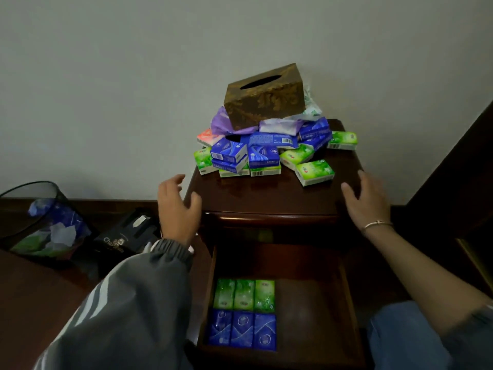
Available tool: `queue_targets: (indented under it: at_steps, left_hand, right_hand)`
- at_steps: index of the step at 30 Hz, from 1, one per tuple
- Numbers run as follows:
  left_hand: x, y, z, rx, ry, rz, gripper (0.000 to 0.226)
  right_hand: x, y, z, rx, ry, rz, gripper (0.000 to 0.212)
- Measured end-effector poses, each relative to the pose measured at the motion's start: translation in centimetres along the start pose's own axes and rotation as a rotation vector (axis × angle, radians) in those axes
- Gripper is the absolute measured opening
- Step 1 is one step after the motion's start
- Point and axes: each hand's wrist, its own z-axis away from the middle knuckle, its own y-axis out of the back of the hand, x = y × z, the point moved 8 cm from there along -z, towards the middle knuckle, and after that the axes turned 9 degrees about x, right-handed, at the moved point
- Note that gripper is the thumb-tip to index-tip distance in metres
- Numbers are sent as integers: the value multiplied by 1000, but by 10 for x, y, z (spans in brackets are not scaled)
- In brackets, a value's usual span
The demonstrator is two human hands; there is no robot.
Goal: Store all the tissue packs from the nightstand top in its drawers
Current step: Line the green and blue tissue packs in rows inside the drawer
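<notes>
Hovering loosely curled and holding nothing, the fingers of the left hand are flanking the nightstand at its left front corner. The right hand is hovering at the right edge, fingers straight, empty. Six tissue packs are lying in the open drawer. The larger pile is waiting on top under a brown tissue box, so the task is judged under half complete.

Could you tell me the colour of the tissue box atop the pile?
The tissue box is brown with gold patterning; head view.
</notes>
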Motion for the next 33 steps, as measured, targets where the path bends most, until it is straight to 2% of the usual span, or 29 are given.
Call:
queue_targets:
  at_steps: [2, 5, 9, 11, 15, 17, 19, 21, 24, 26, 28, 30, 33]
  left_hand:
    - [28, -20, -12, -83, -216, -97, 57]
    - [49, -58, -23, -257, -478, -315, 82]
    - [54, -108, -39, -458, -653, -550, 100]
    - [52, -127, -47, -524, -701, -638, 99]
    - [55, -138, -53, -516, -810, -646, 79]
    - [60, -132, -54, -502, -856, -596, 72]
    - [72, -114, -54, -443, -872, -438, 64]
    - [79, -83, -57, -298, -757, -144, 55]
    - [51, -43, -57, -71, -172, 283, 32]
    - [20, -53, -39, -109, 206, 424, 16]
    - [-4, -76, -13, -266, 477, 436, 12]
    - [-15, -86, 1, -367, 506, 335, 20]
    - [-19, -90, 3, -414, 509, 308, 26]
  right_hand:
    - [-3, -18, 9, 44, 61, 139, 53]
    - [-2, -17, 11, 111, 75, 127, 58]
    - [-1, -15, 12, 153, 86, 132, 59]
    - [-2, -15, 13, 174, 85, 112, 59]
    - [-2, -14, 12, 203, 97, 108, 59]
    - [-2, -13, 12, 207, 99, 110, 60]
    - [-2, -13, 13, 208, 103, 110, 60]
    - [-2, -13, 13, 212, 107, 108, 59]
    - [-2, -13, 13, 205, 101, 109, 59]
    - [-2, -13, 14, 202, 97, 102, 57]
    - [-4, -11, 13, 187, 97, 88, 56]
    - [-6, -8, 14, 165, 93, 81, 52]
    - [-13, -3, 10, 131, 134, 58, 49]
